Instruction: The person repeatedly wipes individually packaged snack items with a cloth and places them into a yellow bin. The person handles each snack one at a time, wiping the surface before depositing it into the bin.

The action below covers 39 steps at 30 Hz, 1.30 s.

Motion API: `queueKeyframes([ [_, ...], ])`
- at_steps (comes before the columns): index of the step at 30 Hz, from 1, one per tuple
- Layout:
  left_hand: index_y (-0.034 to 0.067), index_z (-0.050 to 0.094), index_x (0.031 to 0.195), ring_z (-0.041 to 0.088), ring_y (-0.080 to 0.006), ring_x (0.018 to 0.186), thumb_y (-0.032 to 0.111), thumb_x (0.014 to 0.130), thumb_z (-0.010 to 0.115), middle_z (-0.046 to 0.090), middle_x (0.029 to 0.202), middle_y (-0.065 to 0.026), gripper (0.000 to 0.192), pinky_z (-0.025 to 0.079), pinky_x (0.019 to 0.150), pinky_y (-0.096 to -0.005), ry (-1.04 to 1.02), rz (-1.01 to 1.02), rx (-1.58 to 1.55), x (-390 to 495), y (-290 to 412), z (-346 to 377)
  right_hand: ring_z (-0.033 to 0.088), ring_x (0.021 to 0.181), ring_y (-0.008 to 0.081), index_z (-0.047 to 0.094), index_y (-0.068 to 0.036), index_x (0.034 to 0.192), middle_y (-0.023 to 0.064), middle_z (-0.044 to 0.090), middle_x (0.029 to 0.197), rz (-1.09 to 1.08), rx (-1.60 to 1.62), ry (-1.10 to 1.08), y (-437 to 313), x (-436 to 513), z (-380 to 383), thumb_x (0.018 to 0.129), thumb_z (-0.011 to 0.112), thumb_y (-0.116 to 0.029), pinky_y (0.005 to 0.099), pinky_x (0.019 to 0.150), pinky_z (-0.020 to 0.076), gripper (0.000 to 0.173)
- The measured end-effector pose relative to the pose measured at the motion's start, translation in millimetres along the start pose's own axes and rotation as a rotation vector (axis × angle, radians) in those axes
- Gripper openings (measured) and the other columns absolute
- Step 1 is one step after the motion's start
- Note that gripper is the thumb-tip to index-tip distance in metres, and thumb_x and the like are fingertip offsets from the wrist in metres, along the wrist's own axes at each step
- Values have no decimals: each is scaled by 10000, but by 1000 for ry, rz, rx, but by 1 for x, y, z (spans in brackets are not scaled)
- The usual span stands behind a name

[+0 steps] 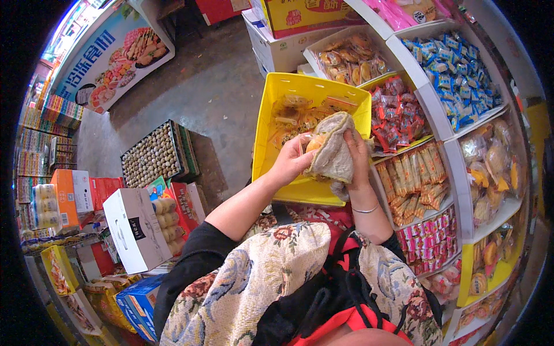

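Observation:
Above a yellow plastic bin (265, 129), my left hand (288, 162) grips a clear-wrapped round pastry (316, 142). A grey cloth (332, 149) with a yellowish edge is held in my right hand (358, 160), which has a silver bangle at its wrist. The cloth touches the pastry and covers part of it. Beneath my hands, several packaged pastries (303, 119) lie inside the bin. My hands and the cloth hide some of the bin's contents.
To the right, display trays hold red-wrapped snacks (391, 116), stick snacks (415, 168) and blue-wrapped candies (458, 73). A tray of pastries (350, 56) sits behind the bin. Stacked egg trays (151, 155) rest on the floor; a white carton (134, 233) stands at left.

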<state>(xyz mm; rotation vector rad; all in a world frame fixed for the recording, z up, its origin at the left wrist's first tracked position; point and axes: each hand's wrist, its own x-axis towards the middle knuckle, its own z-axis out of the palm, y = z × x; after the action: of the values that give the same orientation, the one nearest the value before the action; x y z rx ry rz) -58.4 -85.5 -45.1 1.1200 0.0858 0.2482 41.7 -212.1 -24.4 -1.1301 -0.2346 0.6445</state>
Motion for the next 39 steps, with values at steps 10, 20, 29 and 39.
queueKeyframes([
  [10, 11, 487, 1163, 555, -143, 972, 289, 838, 616, 576, 1074, -62, 447, 432, 865, -281, 220, -43, -370, 6, 12, -4, 551, 1003, 170, 462, -19, 1223, 58, 567, 1125, -103, -56, -151, -3, -1, 1, 853, 599, -107, 294, 863, 448, 405],
  [20, 15, 189, 1404, 287, -221, 1286, 348, 631, 795, 305, 1369, -122, 1038, 207, 1074, -356, -154, 216, 268, 1, 14, 8, 549, 970, 132, 504, -33, 1182, 55, 590, 1085, -117, -265, 31, 6, 5, -7, 872, 581, -96, 286, 843, 444, 326],
  [29, 27, 230, 1384, 311, -225, 1272, 302, 591, 833, 314, 1357, -129, 1033, 237, 1061, -358, -81, 338, 466, 1, 11, 13, 547, 969, 148, 507, -28, 1183, 56, 590, 1085, -128, -377, 1, 10, 8, -12, 907, 550, -225, 291, 869, 423, 342],
  [39, 67, 320, 1338, 475, -212, 1154, 193, 844, 603, 475, 1262, -85, 583, 381, 992, -356, 113, -85, -271, 3, 11, 4, 520, 997, 135, 502, -4, 1158, 61, 564, 1103, -190, -163, -92, 7, -2, 4, 899, 560, -112, 272, 883, 411, 286],
])
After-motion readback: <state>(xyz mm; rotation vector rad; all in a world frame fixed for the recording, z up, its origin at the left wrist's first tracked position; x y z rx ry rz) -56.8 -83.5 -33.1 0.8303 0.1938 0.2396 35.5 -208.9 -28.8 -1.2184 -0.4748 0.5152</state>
